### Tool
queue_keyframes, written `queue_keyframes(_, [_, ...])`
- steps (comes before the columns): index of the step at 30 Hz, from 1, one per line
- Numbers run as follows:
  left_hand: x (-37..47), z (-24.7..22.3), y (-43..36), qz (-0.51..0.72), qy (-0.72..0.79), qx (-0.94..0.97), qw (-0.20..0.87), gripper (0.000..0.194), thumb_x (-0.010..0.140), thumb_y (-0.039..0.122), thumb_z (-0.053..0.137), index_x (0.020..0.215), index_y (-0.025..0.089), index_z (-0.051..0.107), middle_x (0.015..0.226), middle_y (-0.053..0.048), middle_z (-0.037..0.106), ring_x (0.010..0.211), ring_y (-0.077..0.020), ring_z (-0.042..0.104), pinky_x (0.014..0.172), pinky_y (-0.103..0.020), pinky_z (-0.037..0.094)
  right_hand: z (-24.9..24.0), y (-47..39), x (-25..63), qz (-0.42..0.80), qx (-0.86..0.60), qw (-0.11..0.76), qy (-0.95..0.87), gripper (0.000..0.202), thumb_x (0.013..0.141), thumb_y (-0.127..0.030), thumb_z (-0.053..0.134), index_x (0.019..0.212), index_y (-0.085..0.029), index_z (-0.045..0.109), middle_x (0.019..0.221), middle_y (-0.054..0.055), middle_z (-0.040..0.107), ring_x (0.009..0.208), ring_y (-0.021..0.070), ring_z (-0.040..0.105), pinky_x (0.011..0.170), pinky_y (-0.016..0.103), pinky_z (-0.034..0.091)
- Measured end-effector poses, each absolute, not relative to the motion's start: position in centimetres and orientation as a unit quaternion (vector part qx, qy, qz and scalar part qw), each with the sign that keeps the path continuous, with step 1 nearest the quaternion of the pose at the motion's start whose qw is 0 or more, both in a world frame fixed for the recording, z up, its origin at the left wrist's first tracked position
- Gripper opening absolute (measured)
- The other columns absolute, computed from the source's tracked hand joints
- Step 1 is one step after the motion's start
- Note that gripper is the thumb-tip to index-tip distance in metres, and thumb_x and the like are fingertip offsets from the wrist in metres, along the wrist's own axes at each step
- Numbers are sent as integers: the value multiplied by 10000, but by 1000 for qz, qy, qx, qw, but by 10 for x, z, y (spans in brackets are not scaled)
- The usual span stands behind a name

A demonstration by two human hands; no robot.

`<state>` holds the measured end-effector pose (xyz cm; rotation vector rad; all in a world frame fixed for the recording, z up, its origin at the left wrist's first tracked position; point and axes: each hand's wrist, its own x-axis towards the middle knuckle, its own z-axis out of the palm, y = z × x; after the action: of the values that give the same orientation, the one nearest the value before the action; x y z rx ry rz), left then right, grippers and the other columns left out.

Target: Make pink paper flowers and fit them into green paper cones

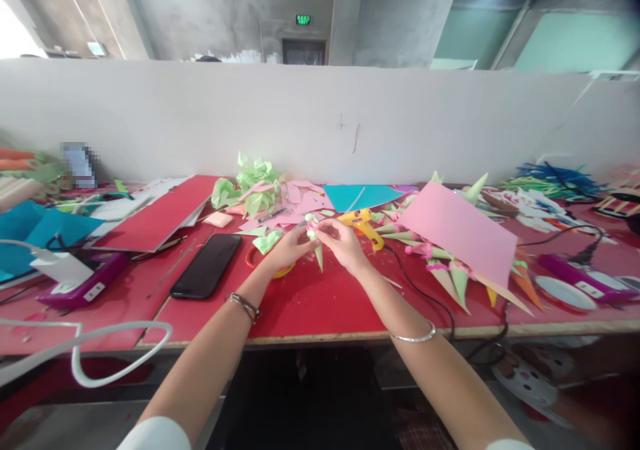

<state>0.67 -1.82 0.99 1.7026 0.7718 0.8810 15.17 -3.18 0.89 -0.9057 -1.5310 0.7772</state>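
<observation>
Both hands meet over the middle of the red table, on a small paper ice-cream cone (319, 259) with a pale green tip and a pink-and-green top. My left hand (289, 249) grips its top from the left, fingers closed. From the right, my right hand (344, 242) pinches the same top between thumb and fingers. A yellow hot glue gun (365, 227) lies just behind my right hand. Beside my left hand are a crumpled green paper piece (267, 242) and a roll of tape (284, 272), partly hidden by the wrist.
A black phone (206, 267) lies left of my arms, near a red folder (163, 213). Several finished paper cones (459, 280) sit at the right under a pink sheet (460, 230). Purple power strips (575, 277) and cables lie at both sides. A white partition (300, 123) stands behind.
</observation>
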Motion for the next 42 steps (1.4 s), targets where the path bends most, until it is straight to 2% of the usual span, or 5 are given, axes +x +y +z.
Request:
queue_keyframes(16, [5, 8, -16, 386, 270, 740, 481, 457, 696, 360, 613, 1089, 145, 528, 911, -47, 629, 705, -116, 560, 660, -237, 445, 7, -32, 150, 355, -380, 571, -635, 173, 728, -358, 553, 772, -196, 511, 774, 5, 565, 754, 139, 552, 701, 255, 448])
queue_keyframes(25, [3, 3, -9, 382, 287, 759, 442, 462, 742, 406, 542, 1124, 147, 520, 973, -69, 632, 783, -161, 582, 732, -285, 443, 7, -33, 149, 377, -409, 528, -641, 270, 716, -318, 565, 951, -191, 527, 924, 37, 595, 891, 152, 554, 783, 285, 436])
queue_keyframes(35, [-18, 16, -5, 305, 455, 831, 94, 376, 727, 461, 513, 910, 153, 628, 745, -49, 617, 656, -170, 546, 639, -273, 419, -7, -24, 154, 358, -529, 455, -620, 222, 676, -374, 591, 737, -161, 585, 735, 43, 647, 703, 167, 605, 608, 272, 458])
queue_keyframes(39, [-33, 19, -2, 335, 535, 775, -31, 370, 750, 437, 481, 979, 168, 593, 1009, -99, 592, 972, -247, 506, 841, -336, 381, -10, -25, 155, 339, -548, 433, -630, 228, 593, -384, 670, 632, -175, 586, 621, 37, 625, 598, 171, 594, 515, 256, 429])
queue_keyframes(42, [-42, 12, 2, 239, 614, 751, -45, 529, 676, 528, 529, 1067, 173, 549, 1169, -144, 518, 1106, -334, 417, 893, -433, 339, -7, -28, 155, 298, -578, 422, -632, 215, 623, -380, 644, 696, -189, 578, 583, 14, 593, 502, 142, 554, 470, 246, 398])
